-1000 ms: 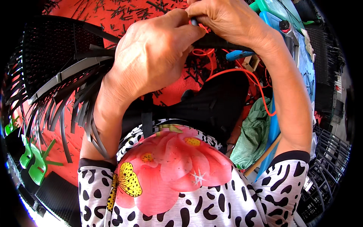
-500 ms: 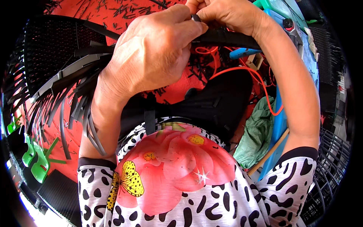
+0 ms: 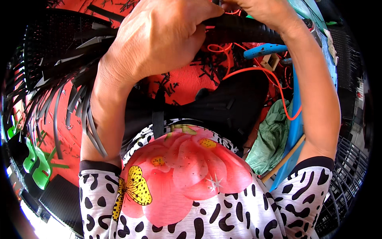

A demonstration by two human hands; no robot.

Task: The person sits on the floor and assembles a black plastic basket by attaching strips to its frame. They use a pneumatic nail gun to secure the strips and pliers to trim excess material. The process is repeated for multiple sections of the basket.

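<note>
My left hand (image 3: 159, 40) is closed at the top of the view, its thumb and finger pinching a flat black strip (image 3: 217, 2). My right hand (image 3: 264, 14) meets it from the other side; its fingers are bent together at the top edge and partly cut off, so what they hold is hidden. Beneath both hands runs a black strip-wrapped bar (image 3: 242, 30). A black woven panel (image 3: 55, 30) lies to the left, with many loose flat strip ends (image 3: 73, 97) hanging beside my left forearm.
Black strip scraps lie on the red floor (image 3: 183, 81). An orange-red hose (image 3: 274, 73) curls at the right near a blue-handled tool (image 3: 262, 50), a green sack (image 3: 270, 137) and a blue bench edge (image 3: 295, 115). A green plastic chair (image 3: 41, 169) is at left.
Both hands have moved up toward the top edge, and the right hand has also shifted right. The wrapped bar and woven panel have moved up slightly with them.
</note>
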